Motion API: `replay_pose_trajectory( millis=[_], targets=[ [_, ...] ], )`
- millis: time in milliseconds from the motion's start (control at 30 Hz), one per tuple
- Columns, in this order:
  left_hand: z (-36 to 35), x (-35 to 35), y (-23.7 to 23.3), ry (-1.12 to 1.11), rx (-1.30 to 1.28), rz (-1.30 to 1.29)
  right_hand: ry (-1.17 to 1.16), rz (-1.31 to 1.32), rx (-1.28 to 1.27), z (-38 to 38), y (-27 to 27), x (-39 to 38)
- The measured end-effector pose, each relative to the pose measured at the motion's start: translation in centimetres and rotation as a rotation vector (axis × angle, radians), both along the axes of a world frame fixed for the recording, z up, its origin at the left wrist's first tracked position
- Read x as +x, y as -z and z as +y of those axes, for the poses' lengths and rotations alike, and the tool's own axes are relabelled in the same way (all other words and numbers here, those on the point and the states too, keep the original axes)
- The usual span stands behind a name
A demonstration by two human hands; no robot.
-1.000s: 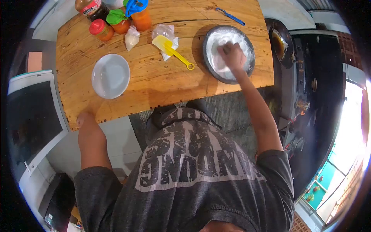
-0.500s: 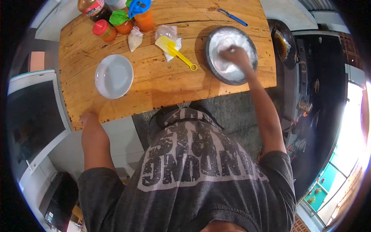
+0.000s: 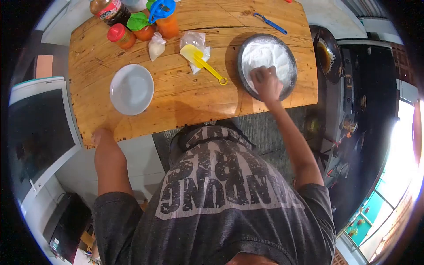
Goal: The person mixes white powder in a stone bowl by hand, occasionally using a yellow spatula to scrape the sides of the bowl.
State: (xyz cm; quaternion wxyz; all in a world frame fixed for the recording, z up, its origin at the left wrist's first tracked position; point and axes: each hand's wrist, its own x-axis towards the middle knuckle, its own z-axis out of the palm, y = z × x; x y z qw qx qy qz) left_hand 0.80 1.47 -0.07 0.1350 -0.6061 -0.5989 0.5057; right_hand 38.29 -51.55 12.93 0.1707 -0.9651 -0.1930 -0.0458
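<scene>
White flour-like powder (image 3: 282, 62) is spread across a round dark stone mortar (image 3: 292, 84). Inside it, my right hand (image 3: 267, 83) presses into the powder on the near side, its fingers curled and closed. Whatever those fingers hold, if anything, is hidden. At the table's near left corner, my left hand (image 3: 101, 136) is wrapped over the table edge (image 3: 128, 136), with its fingers only partly visible. A white plate (image 3: 132, 90) sits beyond that hand. Left of the mortar, a yellow spatula (image 3: 205, 65) lies partly on clear plastic bags (image 3: 194, 39).
A small bag of pale contents (image 3: 157, 47) lies near a red-lidded jar (image 3: 121, 36), a green-lidded jar (image 3: 141, 27), a blue-lidded container (image 3: 167, 22) and a dark sauce bottle (image 3: 110, 12). A blue peeler (image 3: 270, 23) lies behind the mortar. Right of the table is a wok (image 3: 327, 55).
My right hand has moved from the middle of the mortar toward its near rim, uncovering powder behind it. My left hand stays at the table edge.
</scene>
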Motion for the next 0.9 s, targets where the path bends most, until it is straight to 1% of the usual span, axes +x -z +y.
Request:
replay_pose_trajectory(
  millis=[33, 67, 133, 167, 200, 233, 267, 300, 333, 400, 500, 533, 567, 600, 633, 700, 733, 767, 800, 833, 900],
  targets=[
    [-0.5, 0.6, -1.0, 0.023, 0.013, 0.013, 0.02, -0.011, -0.03, 0.4, -0.1, 0.1],
    [-1.2, 1.2, -2.2, 0.19, -0.264, 0.151, 0.038, -0.025, -0.061, 0.8, -0.3, 0.5],
    [1.0, -0.7, 0.9, 0.105, -0.219, 0.098, 0.032, -0.071, -0.1, 1.5, -0.4, 2.3],
    [1.7, -1.1, 2.1, 0.063, -0.193, 0.062, 0.078, -0.053, -0.141, 1.8, -0.8, 3.2],
    [0.8, -0.2, 1.3, 0.1, -0.224, 0.073, 0.093, 0.075, -0.093, 1.3, -1.1, 4.1],
    [-1.1, 1.1, -1.4, 0.139, -0.256, 0.094, 0.11, 0.213, -0.044, 0.2, -1.4, 4.6],
    [-1.7, 2.0, -3.1, 0.177, -0.278, 0.11, 0.124, 0.345, 0.015, -0.1, -1.7, 4.9],
    [-1.2, 2.3, -3.2, 0.177, -0.261, 0.099, 0.194, 0.506, -0.072, 0.2, -2.4, 3.8],
    [-1.0, 2.0, -2.8, 0.172, -0.253, 0.093, 0.062, 0.279, -0.088, 0.2, -2.3, 1.3],
    [-0.9, 0.9, -2.0, 0.169, -0.247, 0.097, 0.014, 0.061, -0.116, 0.9, -2.1, -1.2],
    [-0.5, 0.9, -1.5, 0.168, -0.231, 0.082, -0.005, -0.023, -0.135, 2.0, -0.9, 2.4],
    [-0.7, 1.2, -2.1, 0.159, -0.231, 0.07, 0.038, 0.017, -0.155, 2.5, -1.0, 4.0],
    [-1.3, 1.6, -2.7, 0.155, -0.234, 0.06, 0.058, 0.162, -0.092, 2.4, -1.1, 5.6],
    [-2.5, 2.3, -3.9, 0.129, -0.182, -0.011, 0.081, 0.305, -0.031, 1.8, -1.6, 6.9],
    [-3.7, 3.1, -5.6, 0.1, -0.125, -0.083, 0.127, 0.352, -0.037, 1.5, -2.3, 7.3],
    [-1.8, 2.4, -3.5, 0.091, -0.074, -0.081, 0.116, 0.415, -0.035, 0.1, -1.8, 5.6],
    [1.1, -0.4, 1.8, 0.106, -0.092, 0.003, 0.098, 0.45, -0.04, -0.4, -1.4, 4.1],
    [2.5, -2.2, 4.6, 0.121, -0.111, 0.091, 0.087, 0.248, -0.019, 0.1, -1.4, 1.6],
    [2.3, -2.2, 4.0, 0.06, -0.072, 0.041, 0.088, 0.049, 0.007, 0.6, -0.9, -0.5],
    [2.0, -1.9, 3.4, 0.004, -0.033, -0.011, 0.081, -0.025, 0.06, 0.5, 0.2, -0.5],
    [1.4, -0.6, 2.1, -0.106, 0.049, -0.131, 0.084, -0.077, -0.015, 1.4, 0.6, 2.5]
  ],
)
